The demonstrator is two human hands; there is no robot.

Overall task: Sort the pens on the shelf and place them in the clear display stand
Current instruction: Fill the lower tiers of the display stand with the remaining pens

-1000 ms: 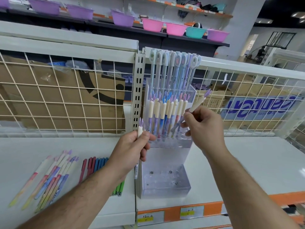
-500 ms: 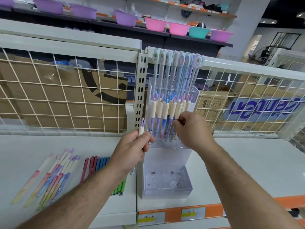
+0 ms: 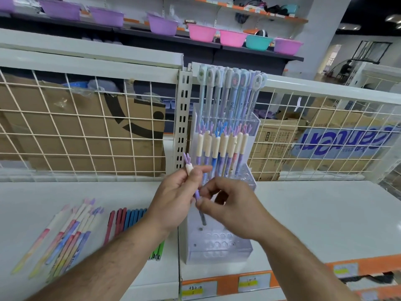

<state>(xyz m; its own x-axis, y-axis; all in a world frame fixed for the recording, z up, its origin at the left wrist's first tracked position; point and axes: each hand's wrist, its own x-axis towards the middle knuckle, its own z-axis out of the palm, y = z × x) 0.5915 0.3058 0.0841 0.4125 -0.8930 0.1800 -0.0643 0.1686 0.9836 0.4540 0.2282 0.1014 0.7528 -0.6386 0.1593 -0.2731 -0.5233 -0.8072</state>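
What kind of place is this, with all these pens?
Probably a shop: price labels on the orange shelf edge, rows of plastic basins behind, and pens standing in a clear display stand.

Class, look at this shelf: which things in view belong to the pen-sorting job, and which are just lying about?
Job: clear plastic display stand; purple-and-cream pen held by left hand and right hand; loose pastel pens; red and blue pens; green pens.
Lying about: coloured plastic basins; brown cardboard boxes; yellow price labels.
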